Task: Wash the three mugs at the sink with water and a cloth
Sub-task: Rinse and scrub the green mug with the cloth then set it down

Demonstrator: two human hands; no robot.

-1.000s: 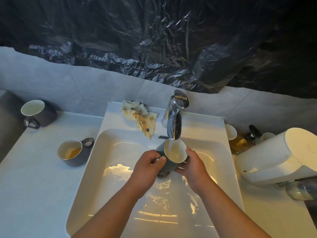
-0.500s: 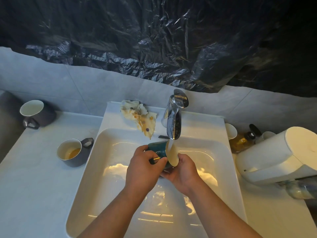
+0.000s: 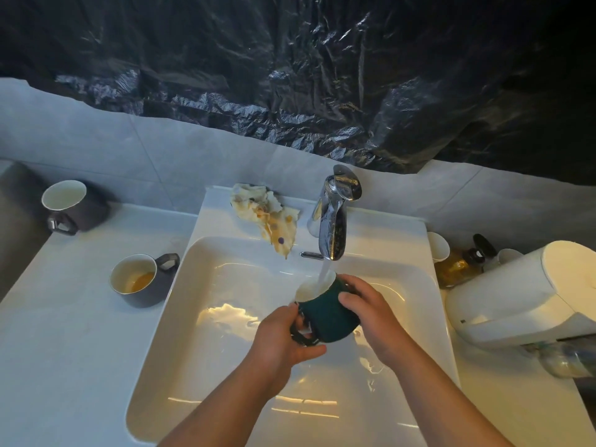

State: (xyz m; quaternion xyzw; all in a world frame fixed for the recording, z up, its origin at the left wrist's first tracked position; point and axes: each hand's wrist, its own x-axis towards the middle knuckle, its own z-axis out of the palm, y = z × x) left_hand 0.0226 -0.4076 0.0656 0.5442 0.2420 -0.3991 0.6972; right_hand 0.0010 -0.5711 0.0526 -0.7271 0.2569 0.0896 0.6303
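Just changed: the green mug (image 3: 329,317), upright under the tap (image 3: 333,221) a second ago and then tipped sideways, now lies tilted with its mouth toward the back wall, the water stream (image 3: 324,272) running into it.
Left hand (image 3: 280,337): fingers curled at the mug's handle, holding it.
Right hand (image 3: 367,311): wrapped over the mug's body, gripping.
Mug's place: held above the sink basin (image 3: 180,317), just below the spout.
Stained cloth (image 3: 267,217): crumpled on the ledge left of the tap, untouched.
Waiting: grey mug with brown dregs (image 3: 138,279) and far grey mug (image 3: 71,204) on the left counter.
Meaning: probably the first mug's rinse; wiping it and washing two more mugs remain.
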